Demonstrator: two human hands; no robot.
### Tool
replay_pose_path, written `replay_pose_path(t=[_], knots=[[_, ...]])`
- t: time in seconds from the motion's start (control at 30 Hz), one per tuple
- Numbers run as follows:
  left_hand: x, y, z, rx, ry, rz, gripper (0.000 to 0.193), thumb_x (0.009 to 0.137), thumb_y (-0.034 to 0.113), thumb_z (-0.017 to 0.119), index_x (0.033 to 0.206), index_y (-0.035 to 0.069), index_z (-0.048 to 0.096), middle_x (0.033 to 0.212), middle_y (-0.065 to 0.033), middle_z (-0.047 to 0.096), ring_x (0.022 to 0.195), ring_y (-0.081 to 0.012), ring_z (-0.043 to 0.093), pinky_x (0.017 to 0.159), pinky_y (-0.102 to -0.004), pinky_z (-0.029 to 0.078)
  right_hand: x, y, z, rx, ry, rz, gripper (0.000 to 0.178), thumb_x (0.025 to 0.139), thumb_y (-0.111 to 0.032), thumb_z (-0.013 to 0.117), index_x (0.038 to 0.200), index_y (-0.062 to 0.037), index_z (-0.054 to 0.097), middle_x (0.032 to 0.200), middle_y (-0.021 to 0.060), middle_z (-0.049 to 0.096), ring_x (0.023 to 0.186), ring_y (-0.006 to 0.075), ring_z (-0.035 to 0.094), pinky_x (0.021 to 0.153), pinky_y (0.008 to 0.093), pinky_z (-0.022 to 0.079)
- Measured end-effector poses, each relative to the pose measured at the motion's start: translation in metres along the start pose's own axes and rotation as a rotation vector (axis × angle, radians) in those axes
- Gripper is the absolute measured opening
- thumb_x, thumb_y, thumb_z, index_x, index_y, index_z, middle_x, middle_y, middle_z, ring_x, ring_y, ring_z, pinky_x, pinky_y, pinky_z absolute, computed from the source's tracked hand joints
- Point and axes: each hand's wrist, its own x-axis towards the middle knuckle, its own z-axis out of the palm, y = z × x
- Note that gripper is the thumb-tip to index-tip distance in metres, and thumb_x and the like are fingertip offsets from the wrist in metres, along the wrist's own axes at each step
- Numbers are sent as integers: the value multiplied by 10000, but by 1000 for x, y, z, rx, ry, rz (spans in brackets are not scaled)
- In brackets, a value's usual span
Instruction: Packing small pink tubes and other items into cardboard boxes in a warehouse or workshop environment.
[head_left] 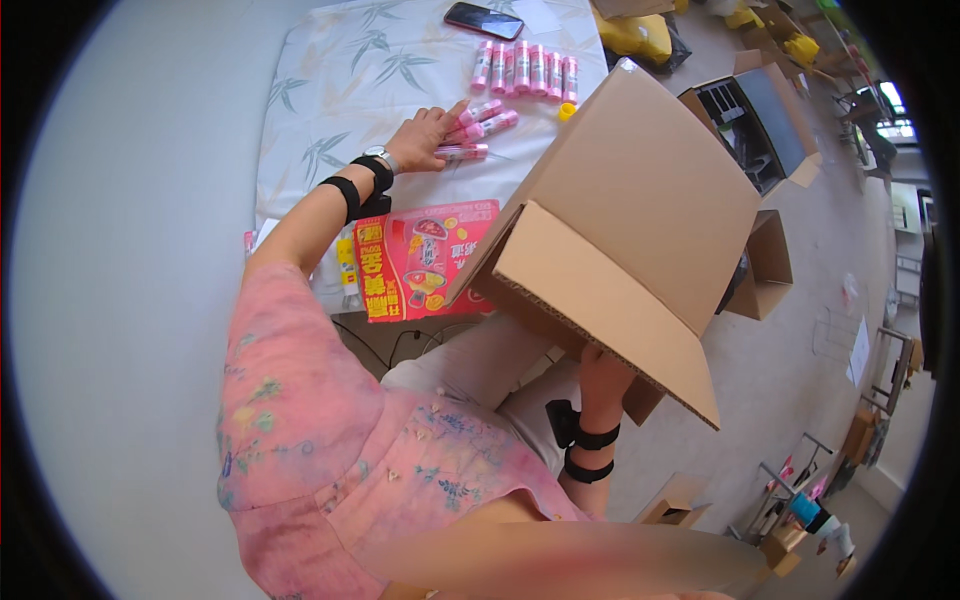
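On the table my left hand is curled over the near ends of a few pink tubes, which look like glue sticks and fan out to the right from under its fingers. Beyond them, several more such tubes stand in a tight row, and a small yellow cap lies just below that row. A large open cardboard box rests tilted at the table's right edge, over my lap. My right hand grips its near lower side beneath a raised flap; the fingertips are hidden by the cardboard.
A flat red printed carton lies at the table's near edge, beside a yellow-and-white item. At the far edge is a dark phone. On the floor to the right stand open boxes, one with black items.
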Motion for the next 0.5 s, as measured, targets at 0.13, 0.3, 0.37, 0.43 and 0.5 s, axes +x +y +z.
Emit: replay_pose_path(t=[0.13,0.3,0.37,0.43,0.5], knots=[[-25,-3,24,2,107,-49,1175,687,230,808,1613,189,85,1271,-207,539,1177,-397,529,952,-494,483,11,-6,-3,48,18,31,284,876,-58,596,1135,50,640,1083,273,648,1026,483,596,918,537,471],[-32,3,25,-32,168,-108,1203,671,238,829,1608,141,80,1186,-197,573,1115,-390,560,946,-490,472,21,-10,-7,-2,132,3,147,919,-23,544,1015,50,628,959,223,656,922,439,617,840,509,474],[-33,6,24,-70,155,-156,1212,653,241,837,1603,112,95,1132,-196,595,1076,-389,576,945,-478,471,26,-8,-5,12,183,-37,90,948,-20,526,913,27,594,819,163,636,801,375,625,750,476,475],[-32,9,23,-56,154,-230,1236,623,239,835,1602,108,91,1065,-199,610,1005,-391,605,883,-487,502,28,-5,-2,-8,198,-55,90,952,-35,538,938,15,612,810,159,646,768,367,636,716,465,488],[-32,10,21,-53,140,-262,1249,610,251,836,1600,103,89,1053,-210,616,981,-402,616,866,-493,513,30,-3,1,-30,215,-71,96,957,-50,550,964,2,630,802,155,655,736,359,646,681,454,502]])
